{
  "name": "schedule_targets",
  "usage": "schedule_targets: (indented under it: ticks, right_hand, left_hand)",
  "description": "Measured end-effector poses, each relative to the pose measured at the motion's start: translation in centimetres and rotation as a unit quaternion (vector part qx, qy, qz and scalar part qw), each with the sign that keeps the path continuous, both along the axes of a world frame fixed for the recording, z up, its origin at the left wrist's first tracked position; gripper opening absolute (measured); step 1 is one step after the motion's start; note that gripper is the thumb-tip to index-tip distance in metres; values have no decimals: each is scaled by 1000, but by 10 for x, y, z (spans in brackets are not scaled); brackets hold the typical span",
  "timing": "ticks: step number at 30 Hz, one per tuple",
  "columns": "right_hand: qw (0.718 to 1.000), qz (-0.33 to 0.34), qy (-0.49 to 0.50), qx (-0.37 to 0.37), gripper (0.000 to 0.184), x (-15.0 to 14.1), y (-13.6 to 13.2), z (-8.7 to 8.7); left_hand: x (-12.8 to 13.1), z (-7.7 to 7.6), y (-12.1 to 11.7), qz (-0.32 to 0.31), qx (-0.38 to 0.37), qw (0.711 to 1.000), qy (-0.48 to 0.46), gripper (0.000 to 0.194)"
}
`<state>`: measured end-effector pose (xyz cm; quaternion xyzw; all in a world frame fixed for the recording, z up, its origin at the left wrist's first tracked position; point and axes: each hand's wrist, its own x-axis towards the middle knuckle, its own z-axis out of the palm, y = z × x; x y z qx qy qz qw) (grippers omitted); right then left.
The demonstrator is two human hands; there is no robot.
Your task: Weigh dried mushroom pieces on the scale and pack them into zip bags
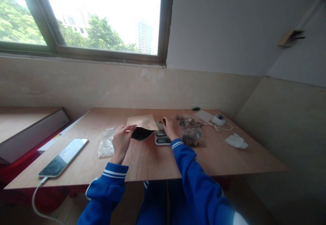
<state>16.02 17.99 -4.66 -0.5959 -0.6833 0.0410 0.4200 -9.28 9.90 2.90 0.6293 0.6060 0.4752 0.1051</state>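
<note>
We see a wooden table under a window. Two hands in blue sleeves work near the middle of the table, closer to its back edge.

The left hand pinches the near left side of a brown paper bag. The fingers close on the bag's edge and hold its dark mouth open. The bag lies flat on the table, with its mouth toward the near edge.

The right hand rests over a small white scale, just beside the right side of the bag. Its fingers bend around something small and dark at the bag's corner. We cannot tell for sure if the hand grips it or only touches it.

Just right of the scale lies a clear bag with dark brown pieces inside. It touches or almost touches the scale.

Left of the left hand lies an empty clear plastic bag, flat and crinkled. Near the front left corner a phone lies face up, with a white cable hanging off the near edge.

Toward the back right corner we see a small round white camera with a cord, a white card and a green pen. A crumpled white tissue lies near the right edge.
</note>
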Motion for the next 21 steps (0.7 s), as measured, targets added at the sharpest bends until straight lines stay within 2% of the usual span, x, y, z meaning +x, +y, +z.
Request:
schedule_targets:
  ticks: [3, 7, 12, 14, 19, 21]
  right_hand:
    - [999, 27, -23, -10, 47, 3, 6, -6]
    - [997, 36, -64, 10, 49, 7, 0, -22]
    - [996, -66, -49, 38, 57, 15, -7, -42]
    - [995, -86, -40, 37, 57, 18, -7, -46]
    - [999, -26, -19, 42, 59, 23, -9, -47]
    - [998, -14, -3, 58, 53, 26, -13, -48]
  left_hand:
    - [-2, -1, -2, -7, -4, 1000, -5, 21]
    - [-4, -2, -3, -11, -2, 1000, -7, 22]
    - [-2, -2, -5, -5, -22, 1000, 1, 21]
    - [-1, -1, -6, -6, -25, 1000, -2, 20]
    - [1, -2, -7, -2, -19, 1000, -4, 18]
    - [1, -3, -7, -2, -11, 1000, 0, 19]
